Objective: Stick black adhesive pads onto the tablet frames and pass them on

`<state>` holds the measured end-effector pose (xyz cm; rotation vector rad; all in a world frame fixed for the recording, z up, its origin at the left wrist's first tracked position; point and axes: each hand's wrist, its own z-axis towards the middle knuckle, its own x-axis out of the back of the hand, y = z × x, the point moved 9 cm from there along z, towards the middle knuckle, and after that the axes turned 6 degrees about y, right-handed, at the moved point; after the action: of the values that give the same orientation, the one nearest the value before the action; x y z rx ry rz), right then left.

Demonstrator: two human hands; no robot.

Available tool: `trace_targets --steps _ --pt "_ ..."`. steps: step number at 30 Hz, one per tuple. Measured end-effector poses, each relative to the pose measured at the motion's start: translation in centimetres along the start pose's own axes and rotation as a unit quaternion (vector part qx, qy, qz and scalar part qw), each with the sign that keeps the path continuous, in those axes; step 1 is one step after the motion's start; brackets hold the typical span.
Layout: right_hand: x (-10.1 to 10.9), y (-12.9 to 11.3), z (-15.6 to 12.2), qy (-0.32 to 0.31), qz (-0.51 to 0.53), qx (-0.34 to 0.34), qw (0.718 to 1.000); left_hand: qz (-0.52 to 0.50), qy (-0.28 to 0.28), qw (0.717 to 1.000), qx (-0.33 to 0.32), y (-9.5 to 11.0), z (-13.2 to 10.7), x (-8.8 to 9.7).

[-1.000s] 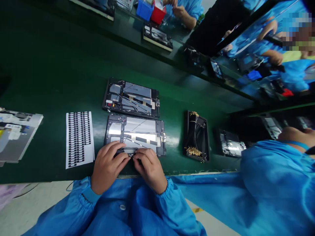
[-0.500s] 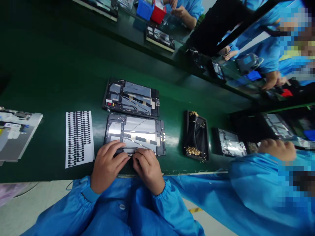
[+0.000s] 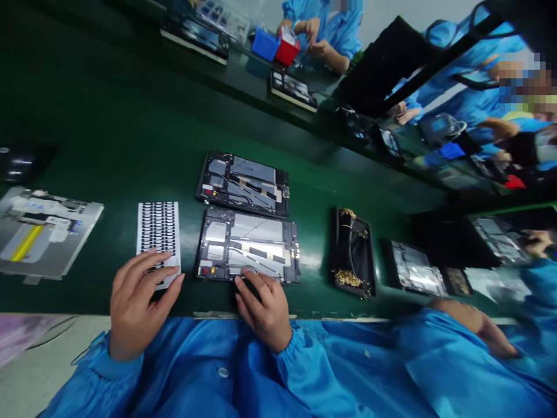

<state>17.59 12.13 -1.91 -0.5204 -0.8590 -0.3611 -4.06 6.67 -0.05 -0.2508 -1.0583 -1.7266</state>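
A green work surface (image 3: pixel 108 145) seen from above, with a person's two bare hands in blue sleeves at its near edge. The left hand (image 3: pixel 139 296) lies open and flat, fingers spread, with its fingertips on the near end of a white sticker sheet (image 3: pixel 159 223) printed with rows of small black pieces; it holds nothing. The right hand (image 3: pixel 263 305) rests knuckles up with its fingertips on the near edge of an open tablet frame (image 3: pixel 248 244), which lies just right of the sheet. Whether those fingers pinch anything cannot be told.

A second open tablet frame (image 3: pixel 243 184) lies just behind the first, almost touching it. To the left, well apart, lies a grey metal panel (image 3: pixel 43 232) with a yellow strip.

Right of the frames stands a shallow black tray (image 3: pixel 352 252) holding bundled black cables with gold-coloured ends heaped at both ends. Beyond it lies another tablet frame (image 3: pixel 415 268). A co-worker's hand (image 3: pixel 474 325) rests at the surface's edge on the right.

Across the line, a blue bin (image 3: pixel 265 43) and a red bin (image 3: pixel 287 51) stand side by side; their contents are too small to make out.
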Motion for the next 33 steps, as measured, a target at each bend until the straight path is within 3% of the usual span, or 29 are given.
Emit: trace_targets --steps 4,8,11,16,26,30,33 --pt "-0.3 -0.2 -0.2 0.019 -0.009 -0.015 1.0 0.019 0.005 0.999 0.039 -2.9 -0.9 1.4" --pt "-0.1 1.2 0.3 0.039 0.061 -0.098 0.993 0.017 -0.002 0.998 0.052 -4.3 -1.6 1.4" --pt "0.1 1.9 0.8 0.055 0.102 -0.138 0.984 0.012 -0.007 0.999 0.046 -4.3 -1.7 0.9" --pt "-0.2 1.9 1.1 0.059 0.069 -0.158 0.983 0.023 -0.024 0.999 0.034 -4.2 -1.9 0.1" --pt "-0.8 1.4 -0.3 0.054 0.046 -0.1 0.992 0.026 -0.038 0.998 0.041 -4.2 -2.2 0.1" --pt "-0.9 3.0 0.6 0.01 0.105 -0.181 0.978 0.007 -0.039 0.997 0.068 -4.4 -2.1 0.6" --pt "-0.9 2.2 2.4 -0.036 0.11 -0.186 0.976 0.005 -0.052 0.996 0.074 -4.6 -1.7 0.6"
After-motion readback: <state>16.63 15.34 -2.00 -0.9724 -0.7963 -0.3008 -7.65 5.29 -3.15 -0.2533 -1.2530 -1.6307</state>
